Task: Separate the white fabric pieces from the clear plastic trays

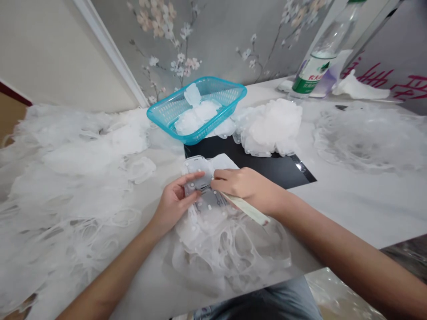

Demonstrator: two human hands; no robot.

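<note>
My left hand pinches a small translucent plastic sheet with white dots at the table's middle. My right hand holds a thin pale stick-like tool whose tip meets the same sheet. Below both hands lies a heap of cut translucent plastic scrap. A black mat lies under the sheet and behind the hands.
A turquoise basket with white plastic pieces stands behind the mat. Piles of white plastic scrap cover the left side, with more piles at the back and another at the right. A clear bottle stands at the back right.
</note>
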